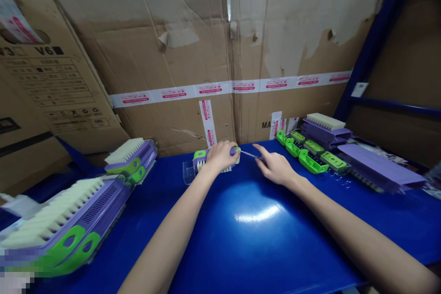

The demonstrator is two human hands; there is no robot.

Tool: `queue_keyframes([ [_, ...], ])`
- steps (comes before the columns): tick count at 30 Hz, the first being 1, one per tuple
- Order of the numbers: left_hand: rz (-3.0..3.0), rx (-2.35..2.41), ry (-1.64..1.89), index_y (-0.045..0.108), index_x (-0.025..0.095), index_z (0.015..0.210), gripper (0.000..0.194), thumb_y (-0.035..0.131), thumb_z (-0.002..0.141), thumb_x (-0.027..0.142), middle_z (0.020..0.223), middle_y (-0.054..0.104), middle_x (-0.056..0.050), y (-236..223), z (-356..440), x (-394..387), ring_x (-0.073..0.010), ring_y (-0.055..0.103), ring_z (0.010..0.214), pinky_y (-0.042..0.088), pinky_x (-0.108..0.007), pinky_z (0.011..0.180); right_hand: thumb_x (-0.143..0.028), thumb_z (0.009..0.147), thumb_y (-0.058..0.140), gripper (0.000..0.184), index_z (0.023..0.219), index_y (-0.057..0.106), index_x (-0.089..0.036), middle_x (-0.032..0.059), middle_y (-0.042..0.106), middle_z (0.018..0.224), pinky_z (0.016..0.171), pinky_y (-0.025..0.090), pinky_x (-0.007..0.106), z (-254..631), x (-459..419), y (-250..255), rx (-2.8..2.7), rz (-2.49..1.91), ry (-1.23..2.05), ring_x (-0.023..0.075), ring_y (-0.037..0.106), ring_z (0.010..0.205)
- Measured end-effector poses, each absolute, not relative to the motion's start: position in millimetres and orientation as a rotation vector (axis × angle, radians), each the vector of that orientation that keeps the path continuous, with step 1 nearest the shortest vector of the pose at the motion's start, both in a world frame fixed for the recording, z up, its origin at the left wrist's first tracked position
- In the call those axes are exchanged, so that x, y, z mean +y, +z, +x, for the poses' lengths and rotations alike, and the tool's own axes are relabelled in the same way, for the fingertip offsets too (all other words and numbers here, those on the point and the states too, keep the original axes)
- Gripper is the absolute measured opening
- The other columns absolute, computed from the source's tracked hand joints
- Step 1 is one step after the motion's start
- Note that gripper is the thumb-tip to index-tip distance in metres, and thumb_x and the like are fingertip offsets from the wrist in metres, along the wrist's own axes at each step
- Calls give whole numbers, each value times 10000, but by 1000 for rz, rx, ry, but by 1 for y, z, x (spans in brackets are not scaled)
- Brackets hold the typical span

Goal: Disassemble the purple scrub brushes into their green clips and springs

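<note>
In the head view, a purple and green brush (200, 155) with white bristles lies on the blue tabletop near the cardboard. My left hand (222, 154) is closed over its top, pressing or gripping it near the right end. My right hand (275, 166) is closed on the near end of a thin metal rod-like tool (248, 154), its index finger raised. The tool's far end reaches the brush's right end beside my left fingers; whether it touches is unclear. A clear plastic piece (188, 173) stands at the brush's left side.
Purple brushes with green ends (74, 211) are stacked bristles up along the left. At right lie green clip-like parts (312, 163), lime-green pieces (333, 161) and purple housings (379, 165). Cardboard (172, 64) walls the back; a blue metal post (365, 41) rises at right.
</note>
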State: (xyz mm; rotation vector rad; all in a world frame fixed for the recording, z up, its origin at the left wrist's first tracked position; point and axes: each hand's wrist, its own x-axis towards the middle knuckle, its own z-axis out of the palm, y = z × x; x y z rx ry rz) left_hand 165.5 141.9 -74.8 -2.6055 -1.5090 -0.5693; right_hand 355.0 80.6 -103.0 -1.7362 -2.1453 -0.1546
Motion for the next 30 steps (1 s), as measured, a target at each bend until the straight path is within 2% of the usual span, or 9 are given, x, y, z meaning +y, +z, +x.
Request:
queue_keyframes([
  [4, -2616, -1515, -573, 634, 256, 1042, 266, 494, 859, 389, 1054, 663, -37, -71, 167, 144, -226, 606, 963, 451, -320, 784, -311, 925, 328, 511, 1422, 321, -193, 106, 707, 879, 649, 417, 301, 360, 86, -108, -2033, -1962, -184, 245, 670, 777],
  [8, -2601, -1415, -554, 634, 212, 987, 241, 489, 862, 357, 1005, 671, -58, -72, 170, 148, -236, 589, 985, 417, -356, 854, -307, 906, 365, 521, 1412, 338, -186, 138, 701, 938, 659, 432, 322, 354, 88, -113, -2058, -2051, -165, 270, 673, 811],
  [13, -2632, -1370, -623, 613, 212, 1044, 244, 488, 872, 332, 1060, 666, -49, -76, 177, 148, -237, 559, 1051, 374, -388, 918, -276, 889, 385, 493, 1372, 391, -179, 131, 694, 996, 669, 440, 307, 349, 87, -117, -2082, -2024, -145, 248, 669, 843],
  [19, -2644, -1384, -875, 592, 222, 1085, 239, 477, 884, 283, 1092, 655, -38, -69, 189, 143, -212, 573, 1030, 397, -347, 875, -335, 892, 403, 457, 1324, 450, -194, 122, 647, 1087, 653, 446, 306, 348, 86, -117, -2036, -1989, -178, 237, 654, 838],
  [24, -2640, -1349, -992, 616, 224, 1026, 199, 515, 876, 307, 1048, 668, -31, -63, 194, 132, -209, 567, 1006, 388, -353, 893, -442, 892, 412, 562, 1381, 370, -168, 135, 594, 1115, 721, 477, 321, 346, 86, -116, -1899, -1724, -248, 245, 579, 993],
  [30, -2696, -1236, -1022, 617, 220, 997, 177, 531, 866, 302, 903, 668, -14, -64, 199, 114, -183, 582, 885, 404, -328, 850, -311, 867, 418, 563, 1396, 331, -137, 139, 577, 1151, 854, 487, 368, 339, 83, -118, -1835, -1350, -261, 241, 544, 1054],
])
